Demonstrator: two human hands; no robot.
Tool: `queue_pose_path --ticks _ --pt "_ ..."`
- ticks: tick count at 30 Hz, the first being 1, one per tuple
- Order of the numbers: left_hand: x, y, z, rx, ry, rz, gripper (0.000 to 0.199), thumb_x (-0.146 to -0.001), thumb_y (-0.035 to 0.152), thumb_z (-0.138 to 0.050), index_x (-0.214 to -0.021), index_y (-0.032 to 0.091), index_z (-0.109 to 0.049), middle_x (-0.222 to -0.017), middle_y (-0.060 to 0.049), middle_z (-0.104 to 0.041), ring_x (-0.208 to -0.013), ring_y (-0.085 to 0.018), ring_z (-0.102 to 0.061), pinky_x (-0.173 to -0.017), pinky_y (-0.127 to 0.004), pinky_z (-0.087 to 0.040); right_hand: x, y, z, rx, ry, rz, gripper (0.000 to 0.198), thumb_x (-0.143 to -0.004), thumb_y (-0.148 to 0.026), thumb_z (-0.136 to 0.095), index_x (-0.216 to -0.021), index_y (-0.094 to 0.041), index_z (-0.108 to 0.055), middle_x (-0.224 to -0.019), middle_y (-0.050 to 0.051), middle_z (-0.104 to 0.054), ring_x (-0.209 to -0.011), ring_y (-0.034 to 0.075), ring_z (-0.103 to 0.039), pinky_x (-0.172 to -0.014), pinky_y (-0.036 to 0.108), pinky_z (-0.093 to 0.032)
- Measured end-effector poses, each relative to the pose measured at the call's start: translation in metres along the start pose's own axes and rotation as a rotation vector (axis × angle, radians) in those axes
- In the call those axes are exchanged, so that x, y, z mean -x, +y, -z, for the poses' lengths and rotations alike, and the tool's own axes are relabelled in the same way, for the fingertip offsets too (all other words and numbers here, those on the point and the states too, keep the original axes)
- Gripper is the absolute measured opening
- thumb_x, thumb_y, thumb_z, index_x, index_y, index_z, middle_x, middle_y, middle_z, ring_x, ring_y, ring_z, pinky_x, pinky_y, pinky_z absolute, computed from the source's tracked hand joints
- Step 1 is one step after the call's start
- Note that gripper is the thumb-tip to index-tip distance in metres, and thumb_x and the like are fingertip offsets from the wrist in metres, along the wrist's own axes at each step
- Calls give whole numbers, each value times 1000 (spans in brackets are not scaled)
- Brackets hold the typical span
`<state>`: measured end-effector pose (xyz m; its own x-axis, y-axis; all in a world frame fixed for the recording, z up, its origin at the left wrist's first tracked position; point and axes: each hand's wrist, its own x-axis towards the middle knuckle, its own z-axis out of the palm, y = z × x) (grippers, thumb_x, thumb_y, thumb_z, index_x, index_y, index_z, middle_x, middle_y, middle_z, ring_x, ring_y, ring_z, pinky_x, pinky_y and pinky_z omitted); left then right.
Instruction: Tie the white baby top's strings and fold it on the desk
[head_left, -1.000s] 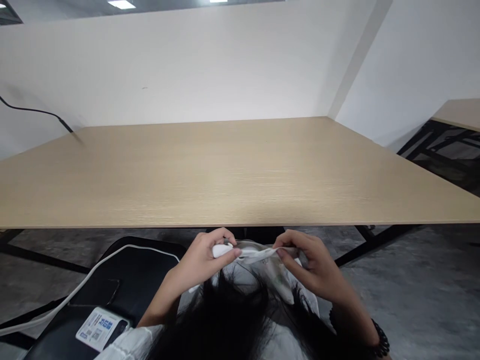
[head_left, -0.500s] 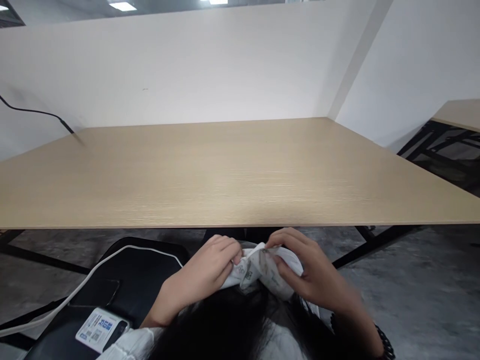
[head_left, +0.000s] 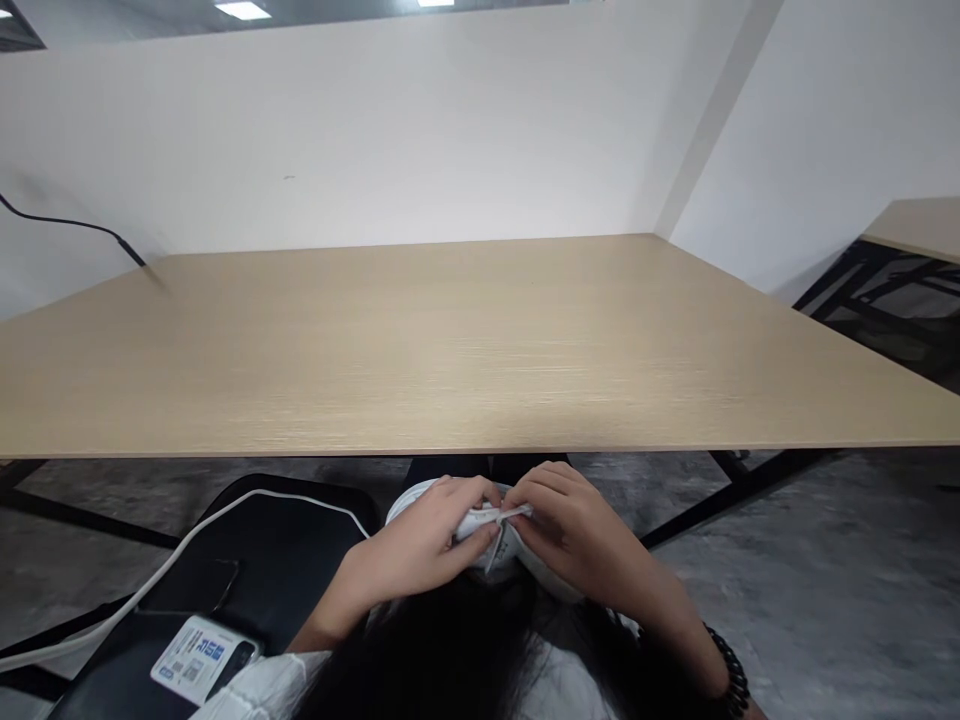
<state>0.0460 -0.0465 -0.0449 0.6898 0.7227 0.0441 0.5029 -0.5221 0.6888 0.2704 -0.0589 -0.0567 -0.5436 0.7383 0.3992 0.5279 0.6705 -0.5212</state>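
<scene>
The person's left hand point(head_left: 439, 530) and right hand point(head_left: 576, 525) have drawn together, fingers pinching a crumpled white printed sheet point(head_left: 510, 547), perhaps plastic, nearer the body than the beige wood-grain tabletop point(head_left: 450, 350). Between them, less slack now appears.

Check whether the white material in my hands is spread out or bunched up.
Bunched up: the white material is gathered in folds between the left hand and right hand.
</scene>
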Motion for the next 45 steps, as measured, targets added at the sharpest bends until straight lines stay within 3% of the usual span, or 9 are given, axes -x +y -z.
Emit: queue_pose_path --ticks 11,21,23,25,28,30,32,38,45 --pt "-3 -4 -8 63 97 -77 10 -96 32 -60 -99 23 -62 -97 1 -72 -84 -16 -64 -86 -28 -47 4 -2 6 -149 -4 12 7 -92 -14 -59 -89 -20 -59 -87 4 -66 -86 19 -58 -78 33 -46" --pt "-2 -13 -15 30 304 -109 14 -95 26 -58 -87 21 -67 -79 1 -73 -68 -14 -59 -76 -29 -43 5 -4 17 -207 -180 39 15 -86 -7 -60 -89 -21 -64 -82 1 -67 -84 18 -59 -85 35 -45" --pt "0 -12 -7 58 222 -161 12 -94 29 -62 -88 21 -69 -80 1 -73 -69 -14 -60 -80 -31 -44 7 -4 24 -290 -237 72 14 -87 -9 -61 -90 -22 -66 -85 2 -69 -87 18 -61 -88 35 -46" --pt "4 -12 5 105 -11 -246 17 -91 37 -70 -99 22 -71 -88 -1 -74 -80 -17 -63 -87 -32 -46 9 -1 32 -405 -287 136 9 -90 -17 -63 -92 -22 -69 -92 3 -71 -92 19 -62 -92 37 -47" --pt "15 -18 22 137 -245 -276 64 -83 54 -76 -138 27 -57 -136 -11 -60 -125 -28 -55 -105 -39 -43 14 12 40 -560 -253 166 18 -96 -33 -60 -102 -21 -72 -103 8 -71 -98 21 -64 -92 37 -49" --pt "24 -29 30 130 -207 -191 88 -85 61 -70 -157 28 -30 -161 -13 -31 -147 -33 -30 -117 -45 -32 18 28 41 -528 -157 -19 26 -100 -37 -55 -111 -20 -70 -106 10 -71 -98 21 -65 -87 34 -50" --pt "31 -45 35 114 -184 -58 86 -93 64 -56 -161 28 -17 -166 -11 -18 -152 -32 -17 -123 -47 -22 24 48 38 -413 -120 -284 31 -101 -40 -50 -113 -19 -69 -103 9 -72 -93 22 -65 -78 31 -51" --pt "21 -91 22 4 -309 445 68 -103 62 -22 -147 18 -50 -154 -12 -46 -147 -31 -33 -124 -48 -18 33 98 4 -273 -421 -479 24 -91 -28 -54 -108 -20 -68 -97 7 -72 -88 22 -65 -77 32 -50" --pt "-8 -102 -6 179 -209 246 55 -92 60 -52 -124 17 -63 -122 -10 -68 -112 -26 -61 -98 -34 -47 22 106 -25 -351 -529 -373 18 -77 -14 -53 -93 -18 -60 -87 4 -64 -79 18 -57 -69 28 -45"
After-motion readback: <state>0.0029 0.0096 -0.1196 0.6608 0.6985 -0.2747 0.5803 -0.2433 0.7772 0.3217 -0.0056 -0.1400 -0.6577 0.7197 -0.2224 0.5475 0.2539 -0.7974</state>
